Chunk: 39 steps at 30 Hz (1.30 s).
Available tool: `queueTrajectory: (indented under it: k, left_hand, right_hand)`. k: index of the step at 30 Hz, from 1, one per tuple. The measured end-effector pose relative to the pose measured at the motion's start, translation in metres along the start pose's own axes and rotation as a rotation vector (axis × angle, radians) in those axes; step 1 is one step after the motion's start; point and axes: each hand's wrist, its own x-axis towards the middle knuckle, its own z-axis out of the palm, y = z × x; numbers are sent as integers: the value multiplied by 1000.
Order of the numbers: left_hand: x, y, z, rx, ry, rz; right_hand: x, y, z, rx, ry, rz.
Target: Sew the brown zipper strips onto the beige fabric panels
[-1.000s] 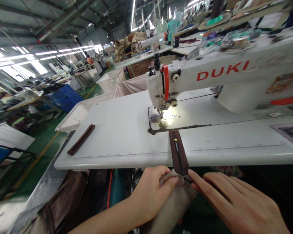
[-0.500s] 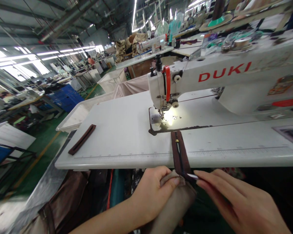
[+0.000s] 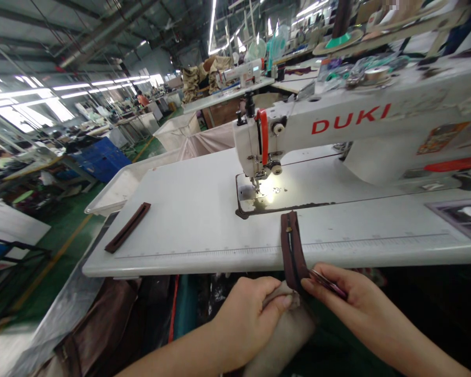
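Note:
A dark brown zipper strip [image 3: 292, 246] lies over the front edge of the white sewing table [image 3: 196, 209], its lower end hanging at my hands. My left hand [image 3: 247, 319] pinches a grey-beige cloth [image 3: 282, 335] just below that end. My right hand [image 3: 349, 303] is closed around a slim metal tool with a reddish handle [image 3: 329, 285], its fingertips at the strip's lower right edge. What the tool's tip touches is hidden. A second brown strip with a slot [image 3: 127, 228] rests at the table's left end.
The white sewing machine [image 3: 306, 125] stands behind the strip, its lamp lighting the needle plate [image 3: 255, 191]. A white bin [image 3: 113, 191] is beyond the table's left end. Brown cloth [image 3: 98, 324] hangs at lower left. A person [image 3: 142, 99] is far back.
My right hand has turned, and its fingers have closed in on the strip's lower end with the tool now lying back in the hand. The strip has shifted slightly to the right.

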Motion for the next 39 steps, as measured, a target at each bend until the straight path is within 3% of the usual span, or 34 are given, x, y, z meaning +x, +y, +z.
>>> queueTrajectory:
  k: [3, 7, 12, 16, 22, 39]
  left_hand:
    - [2, 0, -6, -9, -89, 38]
    - [4, 0, -6, -53, -62, -24]
    - [5, -1, 0, -61, 64, -79]
    - [5, -1, 2, -23, 88, -95]
    - [5, 0, 2, 13, 96, -66]
    - [5, 0, 2, 62, 114, -46]
  right_hand:
    - [0, 6, -2, -19, -35, -10]
    - [-1, 11, -4, -163, -5, -115]
    - [-9, 4, -10, -674, 359, -611]
    - [-20, 4, -12, -1012, 403, -816]
    - [-29, 15, -13, -1100, 385, -814]
    - [-29, 9, -8, -1093, 407, -783]
